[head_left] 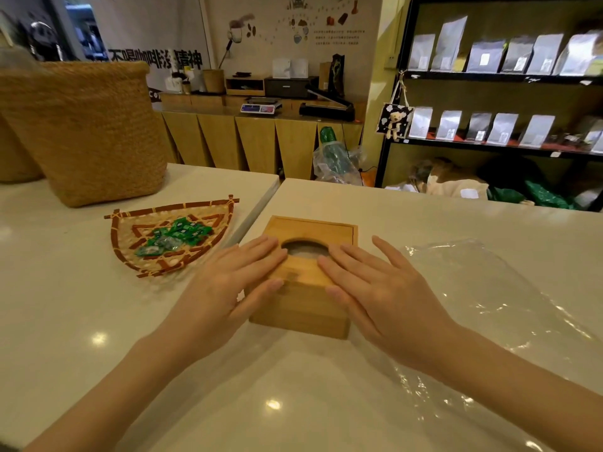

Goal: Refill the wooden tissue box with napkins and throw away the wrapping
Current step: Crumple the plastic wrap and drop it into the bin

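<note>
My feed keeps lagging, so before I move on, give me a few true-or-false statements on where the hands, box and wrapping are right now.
1. Both hands lie flat on the box lid. True: the left hand and right hand rest open on the lid of the box, one on each side of its oval hole.
2. The wrapping has been thrown away. False: the clear wrapping lies on the counter, right of the box.
3. A tray of green candies sits left of the box. True: the tray is there.
4. The right hand grips the wrapping. False: it is on the lid, fingers spread.
5. A napkin sticks up through the hole. False: none sticks out.
</note>
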`<state>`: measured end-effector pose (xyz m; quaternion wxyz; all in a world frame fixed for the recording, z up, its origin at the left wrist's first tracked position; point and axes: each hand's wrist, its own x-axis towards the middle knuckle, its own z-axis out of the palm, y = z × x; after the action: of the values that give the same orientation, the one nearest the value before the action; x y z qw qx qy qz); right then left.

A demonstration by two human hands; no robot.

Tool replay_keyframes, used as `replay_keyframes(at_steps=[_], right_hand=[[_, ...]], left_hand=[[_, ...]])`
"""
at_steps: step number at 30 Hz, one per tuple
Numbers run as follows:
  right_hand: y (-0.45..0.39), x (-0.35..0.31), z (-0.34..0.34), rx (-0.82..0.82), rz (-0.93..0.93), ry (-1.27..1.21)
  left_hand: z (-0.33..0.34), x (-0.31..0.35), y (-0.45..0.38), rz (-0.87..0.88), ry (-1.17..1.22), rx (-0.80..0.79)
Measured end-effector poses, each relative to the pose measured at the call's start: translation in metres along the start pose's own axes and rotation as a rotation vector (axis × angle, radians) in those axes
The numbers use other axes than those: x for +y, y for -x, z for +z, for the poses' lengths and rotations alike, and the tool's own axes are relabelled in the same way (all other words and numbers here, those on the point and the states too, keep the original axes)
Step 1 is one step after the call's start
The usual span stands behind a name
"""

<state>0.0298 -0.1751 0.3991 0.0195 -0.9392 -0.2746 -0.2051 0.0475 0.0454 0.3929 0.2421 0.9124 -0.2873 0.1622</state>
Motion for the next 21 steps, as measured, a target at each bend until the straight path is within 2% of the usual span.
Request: replay_keyframes(at_steps=[8,11,14,16,18,21], right_hand=[[0.003,-0.001,0.009,0.077,0.003,-0.022],[0.003,-0.002,0.008,0.021,0.02,-0.046],[0.003,0.001,-0.003,-0.056,0.018,-0.136],[0.011,0.012,-0.013,-0.116,0.081,-0.277],[0.027,0.035,-0.021,-0.098,0.154,-0.27],[0.059,0.082,-0.03,-0.088,0.323,-0.243]], left_hand=[[0.003,0.011,-0.007,-0.035,-0.105,-0.027],[-0.002,0.012,-0.008,-0.091,-0.063,-0.087],[-0.005,0.021,-0.007,-0.107,-0.14,-0.119],[-0.005,0.039,-0.008,-0.033,-0.257,-0.062],[-0.005,0.068,-0.012,0.076,-0.31,0.026],[0.014,0.117,-0.011,0.177,-0.192,0.054]])
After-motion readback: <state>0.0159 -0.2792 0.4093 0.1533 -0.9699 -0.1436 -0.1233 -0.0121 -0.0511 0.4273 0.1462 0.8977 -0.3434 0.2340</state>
